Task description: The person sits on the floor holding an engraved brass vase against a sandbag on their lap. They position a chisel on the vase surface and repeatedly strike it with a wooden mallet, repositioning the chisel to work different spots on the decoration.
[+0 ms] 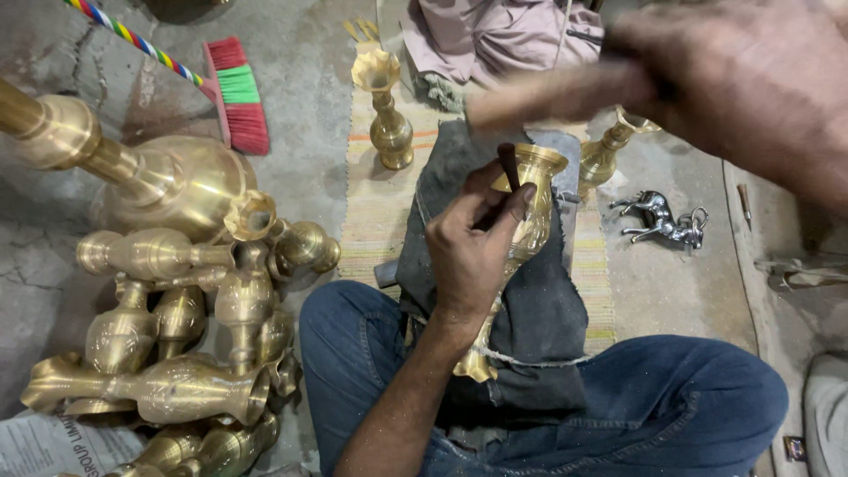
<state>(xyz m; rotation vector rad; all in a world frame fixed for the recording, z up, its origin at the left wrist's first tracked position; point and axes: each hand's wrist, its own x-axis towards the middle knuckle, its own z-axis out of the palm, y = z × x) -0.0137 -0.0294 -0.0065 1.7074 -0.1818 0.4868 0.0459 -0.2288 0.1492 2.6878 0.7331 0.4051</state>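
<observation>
The left hand (473, 243) pinched a dark chisel (508, 166) against the brass vase (530, 199) lying on the dark cloth (539, 309) over the lap. The blurred right hand (742, 79) gripped a wooden handle (548, 95) above.

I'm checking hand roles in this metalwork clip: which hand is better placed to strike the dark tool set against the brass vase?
Probably the right hand: it is raised and blurred above the brass vase, gripping a wooden handle. The left hand is occupied, pinching the dark tool at the vase's rim.
</observation>
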